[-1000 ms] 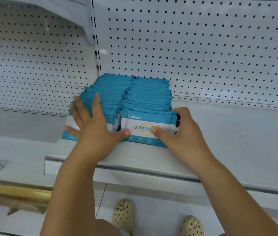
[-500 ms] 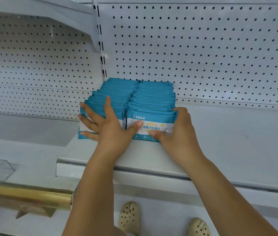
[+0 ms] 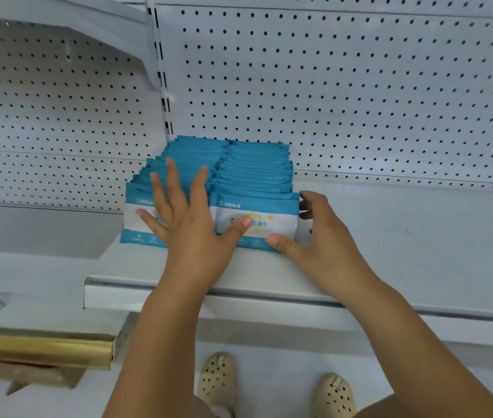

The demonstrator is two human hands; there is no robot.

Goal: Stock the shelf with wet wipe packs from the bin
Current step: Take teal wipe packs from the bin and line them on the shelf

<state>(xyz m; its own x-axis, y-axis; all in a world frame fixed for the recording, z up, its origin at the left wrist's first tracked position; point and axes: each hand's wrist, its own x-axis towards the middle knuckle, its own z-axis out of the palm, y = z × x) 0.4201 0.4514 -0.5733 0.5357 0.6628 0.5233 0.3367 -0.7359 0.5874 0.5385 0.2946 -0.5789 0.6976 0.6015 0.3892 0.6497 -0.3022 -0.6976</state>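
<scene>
Squaring two rows of wet wipe packs along the shelf's left edge: the left hand is lying flat, fingers now spreading wider, thumb reaching onto the right row's front pack. The right hand is still cupping that pack's right end. This batch looks placed.

2 rows of blue/white packs upright on white shelf, front to back, w/ labels facing out.
</scene>
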